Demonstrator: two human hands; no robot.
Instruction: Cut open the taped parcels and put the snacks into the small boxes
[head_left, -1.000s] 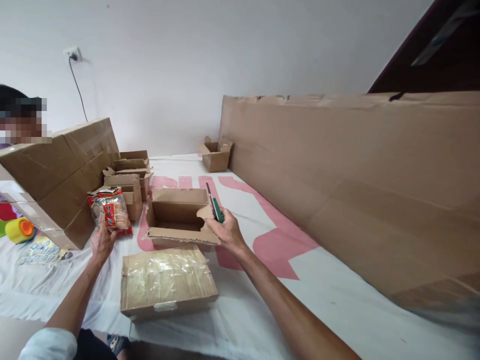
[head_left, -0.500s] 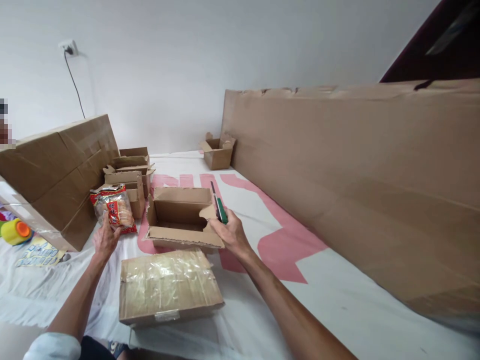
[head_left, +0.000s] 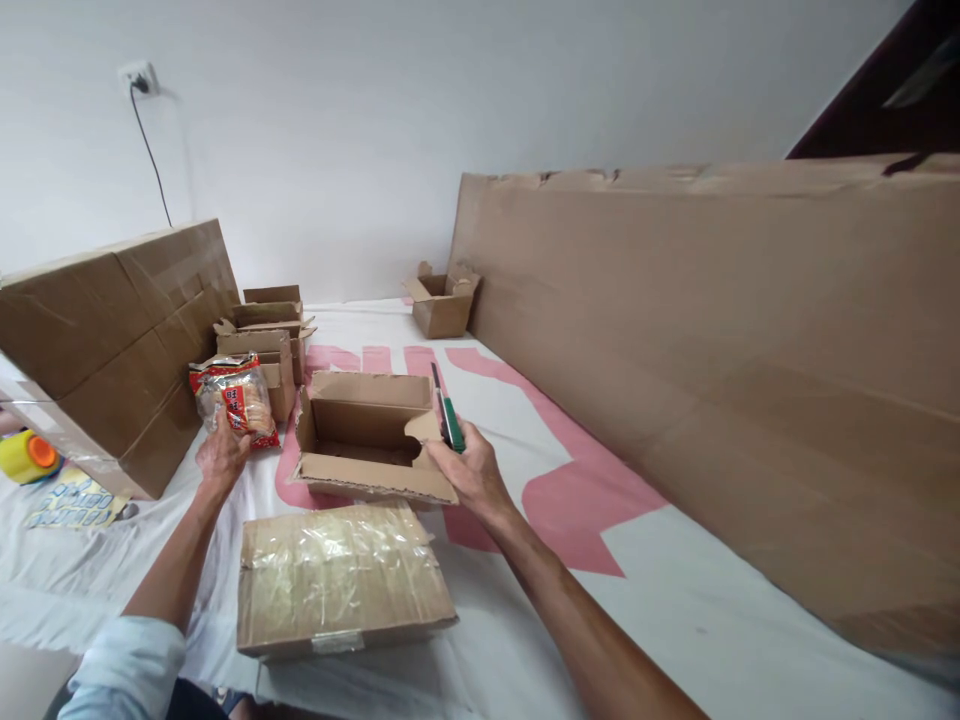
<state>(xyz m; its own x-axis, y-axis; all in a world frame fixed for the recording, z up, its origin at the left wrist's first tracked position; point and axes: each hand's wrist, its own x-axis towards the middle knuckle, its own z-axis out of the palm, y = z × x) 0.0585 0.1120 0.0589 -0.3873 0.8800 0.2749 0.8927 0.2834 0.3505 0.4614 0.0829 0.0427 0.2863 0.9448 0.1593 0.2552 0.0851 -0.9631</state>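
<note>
My left hand [head_left: 223, 452] is closed on the lower edge of a clear-and-red bag of rice crackers [head_left: 240, 405], thumb and fingers against its front. The bag stands tilted up before the small boxes on the left. My right hand [head_left: 474, 465] grips a green box cutter [head_left: 452, 425], its dark blade out and pointing up and away. That hand is at the right flap of an open cardboard box [head_left: 375, 483], whose inside shows. Nearer me lies a closed, taped cardboard box [head_left: 345, 575].
A large carton [head_left: 120, 330] stands left, with several small open boxes [head_left: 266, 345] beside it. One open box [head_left: 441, 318] sits by the wall. A long cardboard panel [head_left: 675, 350] lines the right. A yellow tape roll [head_left: 26, 457] and a sticker sheet [head_left: 79, 498] lie left.
The view has shifted slightly. Both hands keep their holds on the rice crackers and the box cutter, with only small movement. The person at the far left has gone out of view.
</note>
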